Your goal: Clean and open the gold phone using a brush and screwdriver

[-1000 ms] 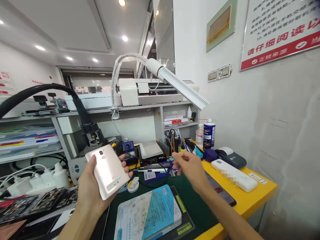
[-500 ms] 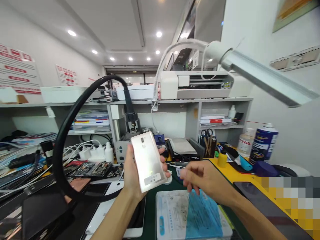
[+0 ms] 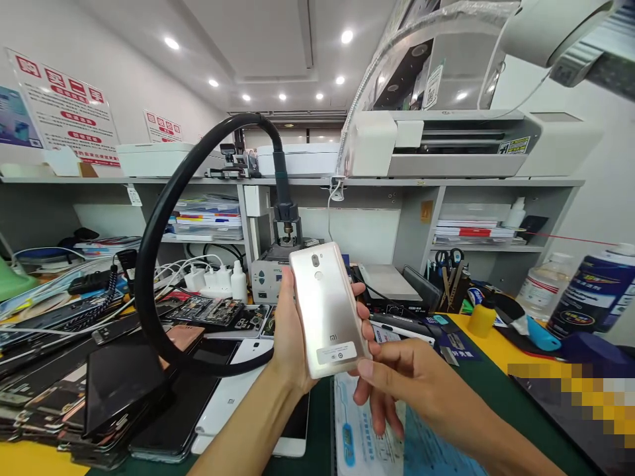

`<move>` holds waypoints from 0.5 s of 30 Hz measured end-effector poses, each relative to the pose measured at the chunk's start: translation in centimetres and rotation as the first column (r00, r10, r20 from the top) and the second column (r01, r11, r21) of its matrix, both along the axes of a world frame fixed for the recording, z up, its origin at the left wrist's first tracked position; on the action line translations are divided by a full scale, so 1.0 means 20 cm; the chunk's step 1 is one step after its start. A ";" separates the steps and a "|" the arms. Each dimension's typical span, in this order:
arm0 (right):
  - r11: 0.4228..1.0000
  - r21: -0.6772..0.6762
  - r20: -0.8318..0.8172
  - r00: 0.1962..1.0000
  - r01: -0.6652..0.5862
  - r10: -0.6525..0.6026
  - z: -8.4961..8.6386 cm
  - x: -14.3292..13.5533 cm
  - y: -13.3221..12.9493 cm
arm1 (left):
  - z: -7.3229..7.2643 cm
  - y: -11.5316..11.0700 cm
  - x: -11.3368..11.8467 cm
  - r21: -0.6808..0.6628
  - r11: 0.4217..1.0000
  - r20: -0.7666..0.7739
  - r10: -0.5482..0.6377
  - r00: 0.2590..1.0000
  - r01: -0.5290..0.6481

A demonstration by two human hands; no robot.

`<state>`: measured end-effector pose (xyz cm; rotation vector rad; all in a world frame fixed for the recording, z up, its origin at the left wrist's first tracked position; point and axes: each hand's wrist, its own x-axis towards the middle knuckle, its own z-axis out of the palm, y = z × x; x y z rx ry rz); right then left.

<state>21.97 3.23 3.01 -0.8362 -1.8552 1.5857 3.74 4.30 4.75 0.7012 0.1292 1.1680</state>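
My left hand is closed round a gold smartphone, with the fingers along its right edge and the thumb on the left. The phone's back faces me, tilted slightly, showing a dual camera, a round sensor and a white label near the bottom. My right hand is at the phone's lower right corner, thumb tip at the edge; whether it touches cannot be made out. Its other fingers are loosely curled and apart, holding nothing visible. Below lies a blue-and-white repair mat, partly hidden by the right hand and forearm.
A black hose loops beside my left arm. Phones and phone parts pile up on the left, with a white phone near my forearm. On the right stand a yellow bottle, a spray can and a holder with scissors.
My right hand has moved left, up to the phone's lower corner. The phone stays in my left hand, and the camera view has shifted, with the background sliding.
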 end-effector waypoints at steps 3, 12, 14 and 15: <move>0.998 -0.020 -0.045 0.997 0.058 -0.059 -0.01 -0.03 0.00 | 0.00 0.00 0.01 -0.029 0.999 -0.009 0.025 1.000 -0.025; 0.843 0.297 0.060 0.873 0.448 -0.485 0.04 0.12 -0.03 | -0.02 0.02 0.05 -0.206 0.888 -0.227 0.366 0.902 -0.412; 0.655 0.404 0.038 0.704 0.638 -0.709 0.08 0.31 0.01 | -0.01 0.01 0.05 -0.224 0.886 -0.222 0.358 0.907 -0.405; 0.530 0.434 0.017 0.582 0.728 -0.813 0.10 0.42 0.05 | -0.01 0.01 0.05 -0.237 0.887 -0.218 0.349 0.911 -0.397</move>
